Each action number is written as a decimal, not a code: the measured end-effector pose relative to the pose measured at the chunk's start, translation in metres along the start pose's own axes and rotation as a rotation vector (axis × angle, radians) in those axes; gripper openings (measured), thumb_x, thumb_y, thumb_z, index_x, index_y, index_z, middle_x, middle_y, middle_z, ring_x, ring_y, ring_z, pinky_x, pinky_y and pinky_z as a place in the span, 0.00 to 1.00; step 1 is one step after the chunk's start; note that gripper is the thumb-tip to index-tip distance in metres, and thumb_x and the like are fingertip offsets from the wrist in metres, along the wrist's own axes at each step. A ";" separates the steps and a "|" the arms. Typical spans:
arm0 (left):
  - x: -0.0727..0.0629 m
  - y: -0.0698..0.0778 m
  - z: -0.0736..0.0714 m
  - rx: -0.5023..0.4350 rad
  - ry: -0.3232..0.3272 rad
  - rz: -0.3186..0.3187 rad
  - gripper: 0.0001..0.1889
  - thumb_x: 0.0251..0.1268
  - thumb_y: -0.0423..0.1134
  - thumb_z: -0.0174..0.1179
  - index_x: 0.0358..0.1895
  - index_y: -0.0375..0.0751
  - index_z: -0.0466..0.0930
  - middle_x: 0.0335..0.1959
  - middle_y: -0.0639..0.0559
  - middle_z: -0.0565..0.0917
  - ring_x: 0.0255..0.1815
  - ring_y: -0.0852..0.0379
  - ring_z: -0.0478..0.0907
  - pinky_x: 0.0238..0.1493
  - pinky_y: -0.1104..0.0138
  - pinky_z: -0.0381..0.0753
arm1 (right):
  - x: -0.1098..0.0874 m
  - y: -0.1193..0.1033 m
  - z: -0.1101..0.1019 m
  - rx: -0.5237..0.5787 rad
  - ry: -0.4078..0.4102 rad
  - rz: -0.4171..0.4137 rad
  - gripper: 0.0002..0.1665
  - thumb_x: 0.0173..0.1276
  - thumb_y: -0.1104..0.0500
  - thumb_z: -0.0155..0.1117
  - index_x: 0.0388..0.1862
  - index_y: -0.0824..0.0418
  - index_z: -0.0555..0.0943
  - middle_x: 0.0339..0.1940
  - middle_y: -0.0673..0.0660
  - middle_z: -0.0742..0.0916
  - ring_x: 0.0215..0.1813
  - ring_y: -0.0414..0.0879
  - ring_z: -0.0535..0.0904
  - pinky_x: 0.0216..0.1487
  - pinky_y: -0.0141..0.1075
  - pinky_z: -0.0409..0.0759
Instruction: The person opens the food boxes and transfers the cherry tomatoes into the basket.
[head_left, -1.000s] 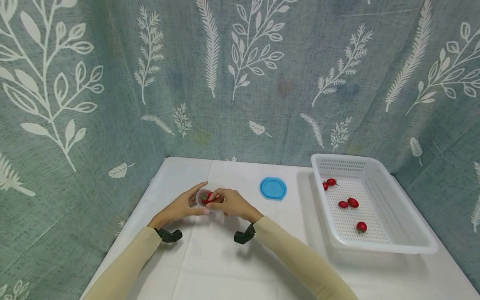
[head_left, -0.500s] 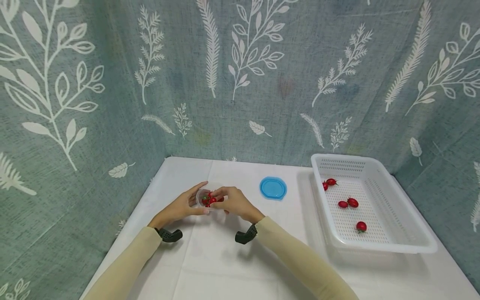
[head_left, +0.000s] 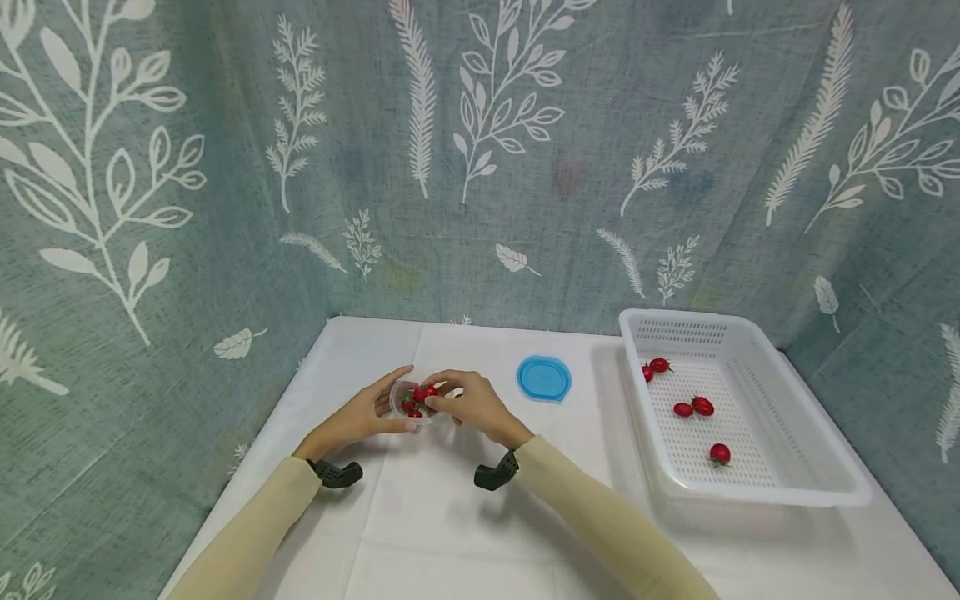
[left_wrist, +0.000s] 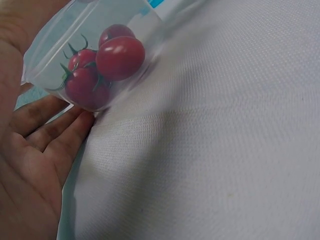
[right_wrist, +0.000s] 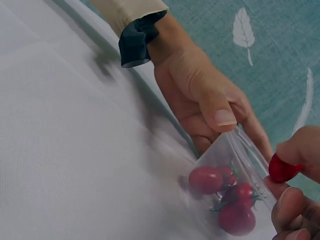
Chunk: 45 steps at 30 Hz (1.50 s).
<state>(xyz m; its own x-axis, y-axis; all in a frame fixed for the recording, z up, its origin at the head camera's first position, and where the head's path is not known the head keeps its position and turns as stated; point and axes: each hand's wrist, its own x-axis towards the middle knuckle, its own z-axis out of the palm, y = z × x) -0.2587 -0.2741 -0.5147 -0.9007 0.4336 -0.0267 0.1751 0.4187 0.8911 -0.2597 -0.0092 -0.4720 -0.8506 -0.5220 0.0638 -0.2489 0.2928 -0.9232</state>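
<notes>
My left hand (head_left: 356,417) holds a small clear plastic container (right_wrist: 220,156) from its left side, thumb on the near side and fingers behind. Several cherry tomatoes (left_wrist: 120,58) with green stems lie inside it, seen through the wall in both wrist views. Over the container's opening, my right hand (head_left: 478,407) pinches one red cherry tomato (right_wrist: 284,169) between thumb and fingers. In the right wrist view that tomato is at the rim, above the others. The right hand's fingers cover part of the container in the head view.
A blue lid (head_left: 543,378) lies flat on the white cloth-covered table (head_left: 450,517), right of the hands. Farther right stands a white perforated basket (head_left: 795,433) with several loose cherry tomatoes (head_left: 702,406). A green leaf-patterned curtain (head_left: 450,250) hangs behind the table.
My right hand has drawn back slightly up and right from inside the container, with a tomato now showing in its fingers. The left hand and container stay in place.
</notes>
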 end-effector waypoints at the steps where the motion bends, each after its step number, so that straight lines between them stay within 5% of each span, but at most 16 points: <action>1: 0.000 0.001 0.000 0.000 -0.001 0.001 0.56 0.59 0.50 0.77 0.85 0.58 0.48 0.84 0.45 0.50 0.82 0.37 0.49 0.76 0.41 0.59 | 0.000 0.000 0.000 0.000 0.005 -0.002 0.19 0.74 0.50 0.69 0.61 0.52 0.85 0.46 0.49 0.88 0.23 0.63 0.75 0.23 0.44 0.77; 5: 0.000 0.003 0.001 0.004 -0.002 0.003 0.55 0.60 0.50 0.77 0.85 0.58 0.48 0.84 0.44 0.50 0.82 0.36 0.49 0.76 0.41 0.59 | 0.000 0.000 -0.002 0.006 0.024 -0.015 0.17 0.75 0.48 0.68 0.58 0.51 0.86 0.46 0.48 0.88 0.29 0.54 0.80 0.23 0.38 0.76; 10: 0.001 0.002 0.001 0.005 -0.005 0.004 0.55 0.59 0.52 0.77 0.85 0.60 0.48 0.84 0.45 0.50 0.82 0.37 0.48 0.76 0.41 0.60 | -0.003 -0.001 -0.011 0.000 0.038 -0.019 0.19 0.73 0.47 0.69 0.59 0.52 0.86 0.47 0.48 0.87 0.45 0.62 0.84 0.29 0.43 0.81; 15: 0.003 0.001 -0.001 0.009 -0.001 -0.017 0.56 0.58 0.53 0.78 0.84 0.62 0.49 0.84 0.47 0.50 0.82 0.38 0.50 0.76 0.42 0.61 | -0.005 -0.004 -0.025 -0.037 0.069 -0.010 0.23 0.71 0.47 0.72 0.60 0.53 0.83 0.48 0.47 0.87 0.45 0.57 0.84 0.33 0.45 0.84; 20: 0.005 0.002 -0.003 0.020 0.005 -0.024 0.57 0.57 0.54 0.78 0.84 0.62 0.48 0.84 0.47 0.49 0.82 0.37 0.48 0.76 0.41 0.59 | -0.009 -0.008 -0.042 -0.045 0.081 -0.014 0.16 0.69 0.46 0.74 0.52 0.48 0.85 0.47 0.46 0.87 0.44 0.60 0.83 0.34 0.47 0.85; 24: 0.008 0.002 -0.004 0.025 0.006 -0.011 0.58 0.56 0.56 0.78 0.85 0.61 0.48 0.85 0.47 0.47 0.83 0.36 0.47 0.76 0.41 0.59 | -0.013 -0.013 -0.054 -0.046 0.093 -0.036 0.13 0.69 0.47 0.74 0.49 0.46 0.86 0.46 0.47 0.87 0.35 0.61 0.81 0.31 0.43 0.82; 29: 0.010 0.002 -0.006 0.022 0.009 0.002 0.58 0.54 0.56 0.79 0.84 0.62 0.49 0.84 0.47 0.49 0.82 0.38 0.49 0.76 0.43 0.60 | -0.019 -0.017 -0.069 -0.048 0.108 -0.056 0.14 0.69 0.47 0.74 0.51 0.48 0.86 0.46 0.48 0.87 0.27 0.50 0.76 0.28 0.37 0.78; 36: 0.009 -0.001 -0.006 0.018 0.007 0.013 0.57 0.55 0.55 0.79 0.84 0.62 0.49 0.84 0.47 0.49 0.82 0.39 0.50 0.76 0.45 0.61 | -0.031 -0.018 -0.089 -0.038 0.129 -0.033 0.15 0.70 0.48 0.73 0.53 0.49 0.86 0.48 0.49 0.87 0.29 0.57 0.77 0.32 0.46 0.79; 41: 0.006 -0.005 -0.004 0.019 -0.001 0.021 0.56 0.57 0.54 0.78 0.84 0.61 0.48 0.84 0.46 0.49 0.82 0.36 0.50 0.76 0.43 0.61 | -0.040 -0.019 -0.101 -0.093 0.172 -0.010 0.13 0.71 0.47 0.72 0.51 0.46 0.87 0.47 0.46 0.88 0.28 0.50 0.76 0.30 0.39 0.75; 45: 0.003 -0.006 -0.002 0.013 -0.002 -0.003 0.55 0.58 0.55 0.77 0.84 0.67 0.49 0.84 0.48 0.50 0.81 0.36 0.51 0.76 0.42 0.61 | -0.046 -0.018 -0.111 -0.100 0.196 0.011 0.13 0.71 0.46 0.72 0.51 0.45 0.87 0.47 0.46 0.88 0.33 0.56 0.79 0.31 0.39 0.76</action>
<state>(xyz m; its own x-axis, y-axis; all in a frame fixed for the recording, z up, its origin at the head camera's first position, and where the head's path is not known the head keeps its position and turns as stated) -0.2629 -0.2768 -0.5193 -0.9003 0.4341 -0.0303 0.1779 0.4307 0.8848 -0.2669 0.0984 -0.4165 -0.9247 -0.3557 0.1357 -0.2760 0.3808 -0.8825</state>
